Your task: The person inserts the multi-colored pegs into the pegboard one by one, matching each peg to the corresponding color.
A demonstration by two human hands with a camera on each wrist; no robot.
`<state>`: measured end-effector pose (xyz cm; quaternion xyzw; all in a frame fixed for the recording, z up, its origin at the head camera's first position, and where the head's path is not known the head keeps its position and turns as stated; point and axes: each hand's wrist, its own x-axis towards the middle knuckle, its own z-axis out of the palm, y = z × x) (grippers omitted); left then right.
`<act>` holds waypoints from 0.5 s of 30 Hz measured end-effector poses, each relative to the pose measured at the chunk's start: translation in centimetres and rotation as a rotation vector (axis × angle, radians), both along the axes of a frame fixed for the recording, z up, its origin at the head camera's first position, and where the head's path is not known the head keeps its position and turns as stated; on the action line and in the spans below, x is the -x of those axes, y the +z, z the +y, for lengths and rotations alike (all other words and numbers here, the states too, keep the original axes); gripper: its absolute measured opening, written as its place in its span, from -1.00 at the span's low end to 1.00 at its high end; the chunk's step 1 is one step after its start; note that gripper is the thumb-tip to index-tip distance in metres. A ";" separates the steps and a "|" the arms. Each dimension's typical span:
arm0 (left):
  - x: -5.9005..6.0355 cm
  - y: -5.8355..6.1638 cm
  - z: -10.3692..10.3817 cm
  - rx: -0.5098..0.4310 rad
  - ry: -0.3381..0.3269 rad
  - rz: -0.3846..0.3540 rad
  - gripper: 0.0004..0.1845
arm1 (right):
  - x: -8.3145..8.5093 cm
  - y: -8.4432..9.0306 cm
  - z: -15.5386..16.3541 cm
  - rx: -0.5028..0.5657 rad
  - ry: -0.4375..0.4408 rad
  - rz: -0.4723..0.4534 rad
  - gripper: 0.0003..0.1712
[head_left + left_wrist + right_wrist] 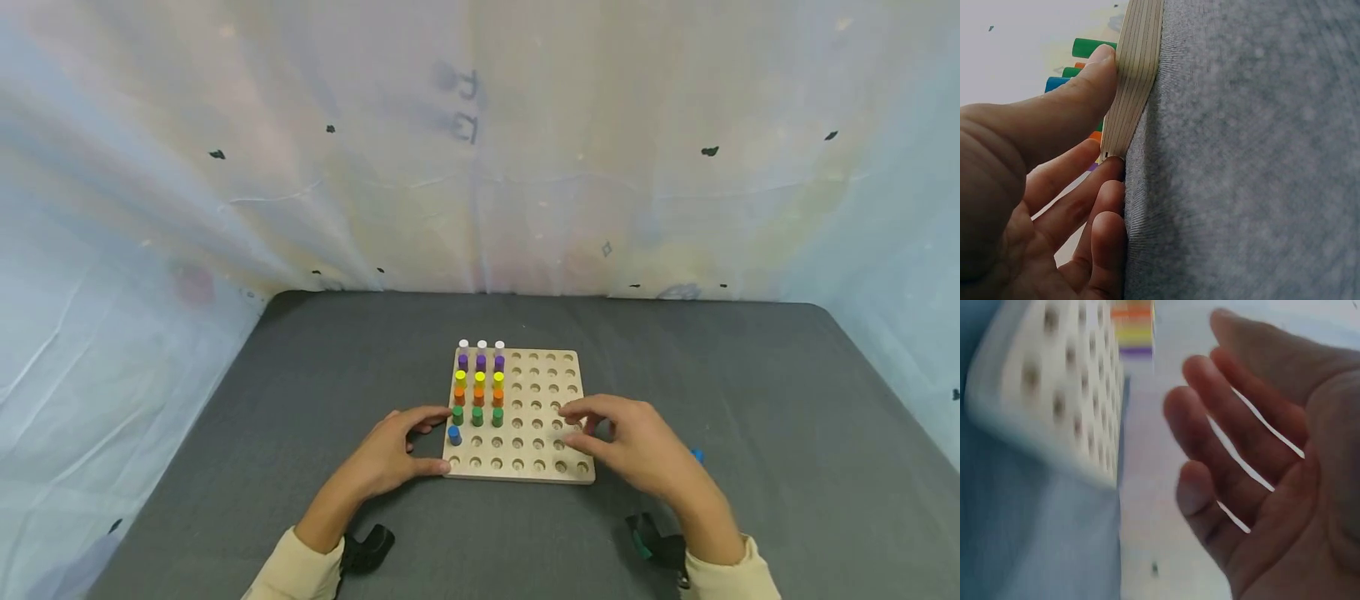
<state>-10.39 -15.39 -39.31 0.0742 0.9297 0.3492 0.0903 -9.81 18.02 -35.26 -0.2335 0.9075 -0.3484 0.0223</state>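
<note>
- Grey felt covers the table (750, 375), and I see pale sheeting hanging behind it and at both sides.
- My left hand (390, 454) sits at the left edge of the wooden pegboard (551, 475), thumb along the near corner, fingers against the side.
- From the left wrist view I get what the head view hides: the thumb (1079, 94) presses the board's layered edge (1138, 69) and the fingers (1100, 187) lie straight along the cloth beneath it, so this hand is braced, not clenched.
- On the board's left columns stand white, purple, yellow, orange and green pegs in rows, with a lone blue peg (454, 434) nearest the left hand.
- My right hand (637, 450) hovers over the board's near right holes, fingers loosely spread, holding nothing.
- Though blurred, the right wrist view confirms an empty palm (1260, 456) beside the board (1054, 394).
- Just past that hand, a small blue object (697, 455) lies on the felt; I cannot tell what it is.
</note>
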 end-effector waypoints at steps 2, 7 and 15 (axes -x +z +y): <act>0.0 0.0 0.0 0.002 -0.009 0.000 -0.27 | -0.2 0.0 2.3 -0.022 -0.029 -0.003 -0.66; 0.1 -0.1 -0.1 -0.005 -0.017 0.003 -0.27 | 0.0 -0.1 6.7 -0.073 -0.049 -0.059 -0.64; 0.0 0.1 0.0 0.001 -0.004 -0.012 -0.27 | 0.5 -1.3 11.1 -0.172 -0.108 -0.138 -0.48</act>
